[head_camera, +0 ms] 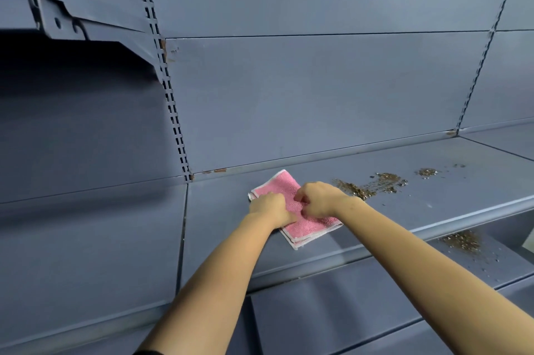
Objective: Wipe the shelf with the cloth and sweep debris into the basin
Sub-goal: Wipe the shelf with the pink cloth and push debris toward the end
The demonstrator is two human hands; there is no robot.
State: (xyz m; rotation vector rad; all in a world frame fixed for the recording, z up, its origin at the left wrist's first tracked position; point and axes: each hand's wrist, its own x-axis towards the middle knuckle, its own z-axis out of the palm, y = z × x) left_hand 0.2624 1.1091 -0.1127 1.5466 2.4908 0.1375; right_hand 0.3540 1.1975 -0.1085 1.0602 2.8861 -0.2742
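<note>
A folded pink cloth (pixel 284 187) with white edging lies flat on the grey-blue metal shelf (pixel 225 210). My left hand (pixel 270 207) rests on the cloth's left side with its fingers curled into the fabric. My right hand (pixel 318 198) sits on the cloth's right side and pinches the fabric near the middle. Brown crumbly debris (pixel 372 185) is scattered on the shelf just to the right of my right hand. No basin is in view.
A second patch of debris (pixel 462 240) lies on the lower shelf (pixel 375 291) at the right. Slotted uprights (pixel 170 100) run up the back panel. A bare shelf bracket (pixel 69 19) sticks out at the upper left.
</note>
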